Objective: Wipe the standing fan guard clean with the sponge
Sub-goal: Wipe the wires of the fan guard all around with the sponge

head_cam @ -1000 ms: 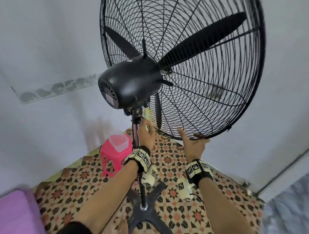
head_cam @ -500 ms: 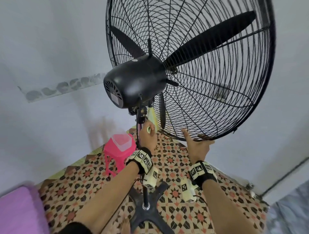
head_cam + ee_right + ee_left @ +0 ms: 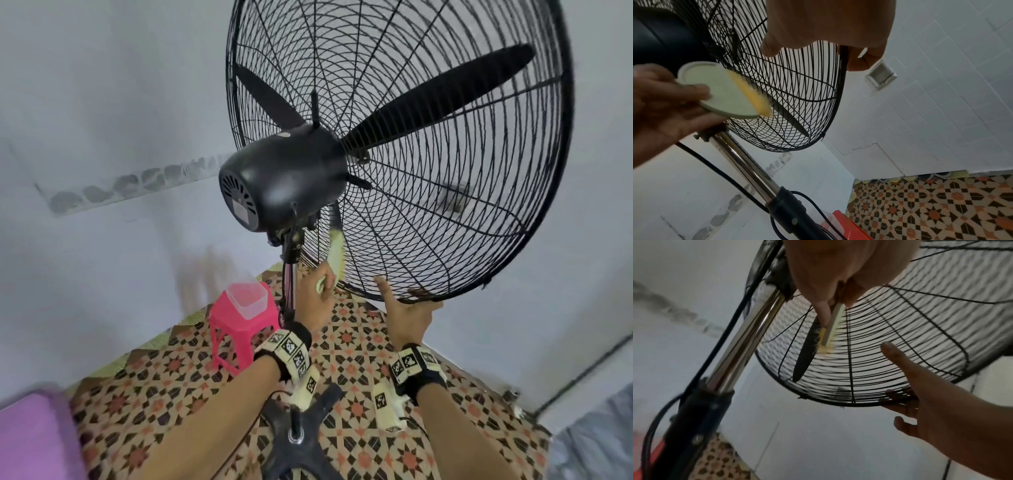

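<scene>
The black wire fan guard fills the upper head view, with black blades inside it. My left hand pinches a pale green oval sponge with a yellow scrubbing face. The sponge presses against the lower rear wires beside the motor housing. In the left wrist view the sponge is seen edge-on below my left hand. My right hand grips the guard's bottom rim, thumb on the wires and fingers curled under it.
A chrome fan pole with a black cable runs down to the black cross base between my forearms. A pink stool carrying a clear plastic tub stands left of the pole. Patterned floor, white walls, purple object at lower left.
The head view has shifted so the fan sits further right in the frame. The sponge shows more plainly against the lower rear wires. My right hand keeps its hold on the rim.
</scene>
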